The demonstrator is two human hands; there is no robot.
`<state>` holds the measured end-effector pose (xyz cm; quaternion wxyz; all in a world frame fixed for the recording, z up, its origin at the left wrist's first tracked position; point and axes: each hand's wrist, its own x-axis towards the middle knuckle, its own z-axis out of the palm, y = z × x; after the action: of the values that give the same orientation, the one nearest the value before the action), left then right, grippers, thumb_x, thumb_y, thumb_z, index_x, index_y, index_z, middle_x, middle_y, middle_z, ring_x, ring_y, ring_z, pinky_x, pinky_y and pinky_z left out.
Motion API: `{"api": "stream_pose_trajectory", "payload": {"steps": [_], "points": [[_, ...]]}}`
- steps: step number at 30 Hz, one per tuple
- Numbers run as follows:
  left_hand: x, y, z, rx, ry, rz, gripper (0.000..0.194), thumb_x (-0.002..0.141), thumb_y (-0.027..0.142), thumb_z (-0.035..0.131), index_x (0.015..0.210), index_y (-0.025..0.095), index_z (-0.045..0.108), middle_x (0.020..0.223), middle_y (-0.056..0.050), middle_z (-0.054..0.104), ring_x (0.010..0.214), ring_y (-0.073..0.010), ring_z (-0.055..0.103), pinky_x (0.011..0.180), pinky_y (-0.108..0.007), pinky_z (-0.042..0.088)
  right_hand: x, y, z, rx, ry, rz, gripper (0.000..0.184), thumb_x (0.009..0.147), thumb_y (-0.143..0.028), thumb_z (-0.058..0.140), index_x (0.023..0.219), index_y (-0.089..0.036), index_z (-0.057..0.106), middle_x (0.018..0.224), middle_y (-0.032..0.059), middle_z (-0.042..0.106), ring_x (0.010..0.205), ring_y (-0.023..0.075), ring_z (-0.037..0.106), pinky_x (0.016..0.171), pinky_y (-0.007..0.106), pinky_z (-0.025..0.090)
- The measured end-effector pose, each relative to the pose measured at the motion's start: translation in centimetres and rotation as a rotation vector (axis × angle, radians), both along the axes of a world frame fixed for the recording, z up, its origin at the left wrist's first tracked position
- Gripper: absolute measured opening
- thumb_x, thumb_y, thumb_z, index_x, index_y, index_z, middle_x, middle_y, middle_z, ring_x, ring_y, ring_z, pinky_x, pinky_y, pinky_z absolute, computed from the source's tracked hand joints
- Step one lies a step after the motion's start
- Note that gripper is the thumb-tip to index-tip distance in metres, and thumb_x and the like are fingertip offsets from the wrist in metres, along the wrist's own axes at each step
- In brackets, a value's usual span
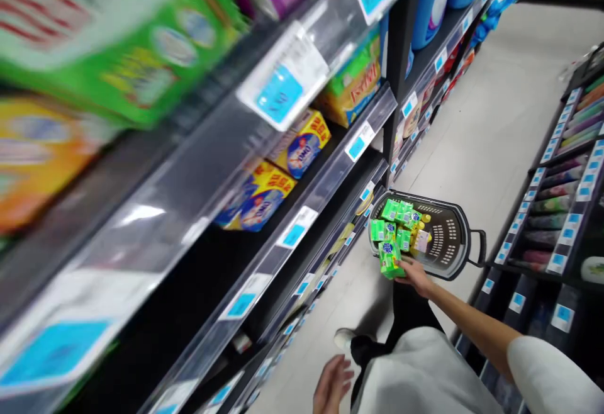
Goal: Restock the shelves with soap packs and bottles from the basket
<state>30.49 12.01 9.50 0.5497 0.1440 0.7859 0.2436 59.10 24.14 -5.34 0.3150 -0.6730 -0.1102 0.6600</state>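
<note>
"Where's the right hand?"

"Its fingers are clamped on the rim of the black perforated plastic shopping basket, against a bright green wrapped pack overhanging the edge. Gripping near the rim keeps the basket level."

"What's inside?"

"A heap of small green wrapped packs. The left hand hangs empty, fingers apart, above the pale tiled floor."

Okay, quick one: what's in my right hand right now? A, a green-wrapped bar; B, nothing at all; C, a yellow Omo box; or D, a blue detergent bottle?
A. Your right hand grips a green-wrapped bar at the edge of the dark plastic shopping basket, beside the other green packs.
</note>
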Motion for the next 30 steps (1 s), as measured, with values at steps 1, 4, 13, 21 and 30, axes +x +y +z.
{"api": "stream_pose_trajectory", "payload": {"steps": [1,4,13,21,30], "points": [[-0.1,0.4,0.7,0.042,-0.008,-0.006,0.072,0.057,0.078,0.079,0.096,0.017,0.075,0.1,-0.014,0.076,0.087,-0.0268,0.073,0.079,-0.034,0.058,-0.5,-0.8,2.0,0.032,0.061,0.008,0.049,0.08,-0.048,0.074,0.117,-0.018,0.065,0.104,0.0134,0.076,0.09,0.0269,0.076,0.078,0.041,0.063],[-0.2,2.0,3.0,0.189,-0.058,-0.018,0.072,0.056,0.078,0.079,0.095,0.018,0.075,0.098,-0.012,0.075,0.083,-0.0233,0.071,0.077,-0.033,0.056,-2.0,-2.0,7.7,0.171,0.274,0.062,0.053,0.079,-0.046,0.076,0.123,-0.019,0.063,0.108,0.0122,0.075,0.093,0.0255,0.075,0.08,0.04,0.063],[-0.8,6.2,9.7,0.561,-0.324,-0.031,0.067,0.074,0.07,0.074,0.114,0.016,0.068,0.104,-0.014,0.071,0.08,-0.021,0.069,0.057,-0.026,0.054,-5.3,1.6,21.8,0.534,0.59,0.577,0.06,0.065,-0.038,0.089,0.12,-0.021,0.073,0.113,0.0089,0.076,0.102,0.0247,0.072,0.09,0.036,0.057],[-2.6,5.2,13.9,0.551,-0.582,-0.125,0.076,0.067,0.064,0.083,0.122,0.014,0.064,0.078,-0.006,0.069,0.058,-0.0171,0.064,0.043,-0.026,0.052,-7.8,2.5,26.9,0.558,0.693,0.982,0.072,0.073,-0.041,0.086,0.135,-0.015,0.064,0.111,0.0102,0.076,0.097,0.0228,0.072,0.081,0.029,0.056],[-2.8,3.7,14.0,0.554,-0.53,0.135,0.066,0.058,0.051,0.093,0.109,0.015,0.073,0.092,-0.006,0.072,0.074,-0.0178,0.067,0.06,-0.028,0.059,-9.9,3.3,27.8,0.609,0.626,1.175,0.077,0.077,-0.039,0.085,0.144,-0.015,0.055,0.113,0.0096,0.073,0.094,0.0188,0.068,0.078,0.026,0.054]]}}
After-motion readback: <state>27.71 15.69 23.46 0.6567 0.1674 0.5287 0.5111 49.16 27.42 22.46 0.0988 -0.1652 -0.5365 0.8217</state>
